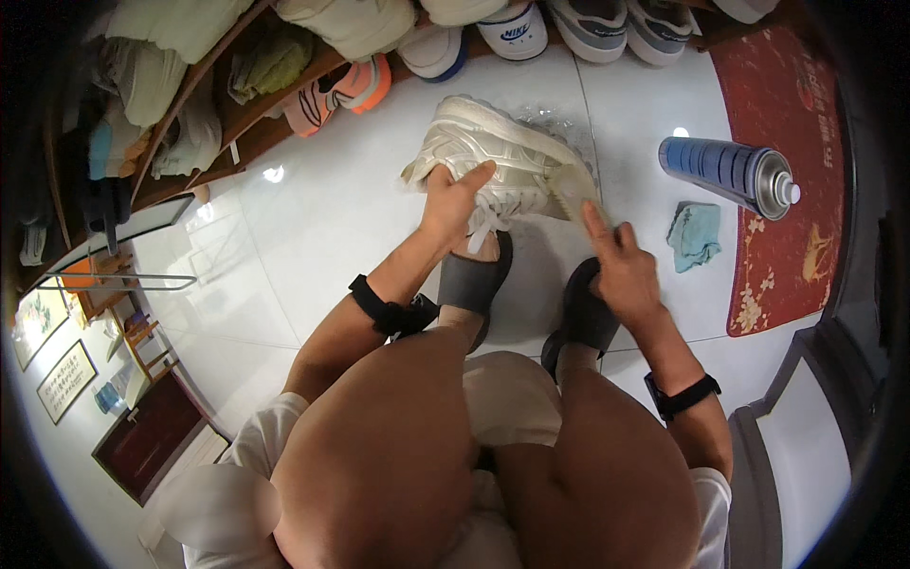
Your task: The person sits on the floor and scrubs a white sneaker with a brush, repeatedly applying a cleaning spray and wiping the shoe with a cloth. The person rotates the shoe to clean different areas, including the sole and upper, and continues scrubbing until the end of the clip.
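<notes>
A white lace-up sneaker (508,153) is tipped on its side above the tiled floor, its sole turned away from me. My left hand (453,203) grips it at the collar, with the thumb along its side and the other fingers hidden inside. In my right hand (625,267) is a pale brush (572,193), slightly blurred, its bristles against the toe area of the sneaker. White laces (483,226) hang loosely below the tongue. Wet foam or water (544,115) shows on the floor just behind the sole.
To the right, a blue spray can (725,174) lies partly over a red patterned mat (782,142). A folded light-blue cloth (694,235) rests nearby. Shoes, including an orange-and-white sneaker (341,92), line a wooden rack (213,78). My feet wear dark slippers (469,281).
</notes>
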A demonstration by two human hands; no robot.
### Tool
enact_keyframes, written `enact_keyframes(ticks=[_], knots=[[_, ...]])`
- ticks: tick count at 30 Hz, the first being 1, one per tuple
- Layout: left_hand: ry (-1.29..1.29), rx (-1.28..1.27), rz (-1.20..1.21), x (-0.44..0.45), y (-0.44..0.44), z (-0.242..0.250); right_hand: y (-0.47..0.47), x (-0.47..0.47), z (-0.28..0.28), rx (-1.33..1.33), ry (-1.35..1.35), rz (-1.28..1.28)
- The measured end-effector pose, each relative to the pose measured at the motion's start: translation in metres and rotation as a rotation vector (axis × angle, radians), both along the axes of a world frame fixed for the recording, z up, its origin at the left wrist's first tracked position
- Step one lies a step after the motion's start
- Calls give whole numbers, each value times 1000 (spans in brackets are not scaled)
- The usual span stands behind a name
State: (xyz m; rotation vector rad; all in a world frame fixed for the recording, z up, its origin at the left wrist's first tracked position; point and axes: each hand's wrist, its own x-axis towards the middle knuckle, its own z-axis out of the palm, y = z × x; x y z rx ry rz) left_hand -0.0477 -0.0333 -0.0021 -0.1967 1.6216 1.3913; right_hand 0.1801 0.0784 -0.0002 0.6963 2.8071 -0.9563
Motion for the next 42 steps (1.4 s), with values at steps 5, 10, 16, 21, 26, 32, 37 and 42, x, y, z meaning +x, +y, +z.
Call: enact_keyframes(ticks=[5, 10, 16, 21, 26, 32, 37, 42], knots=[[-5, 117, 14, 0, 3, -10, -21, -86, -2, -42, 158, -46], [-7, 45, 130, 4, 7, -2, -6, -27, -9, 14, 16, -38], [363, 50, -338, 18, 1, 13, -11, -10, 15, -183, 138, -145], [564, 105, -580, 28, -4, 17, -5, -90, 52, -72, 223, -94], [723, 82, -644, 23, 2, 30, 2, -67, 42, -135, 236, -109], [508, 77, -623, 11, 10, 27, 3, -51, 44, -78, 102, -96], [533, 120, -602, 23, 14, 45, 26, -98, 36, -16, 187, -203], [364, 177, -544, 16, 9, 38, -4, -34, 35, -179, 68, -191]])
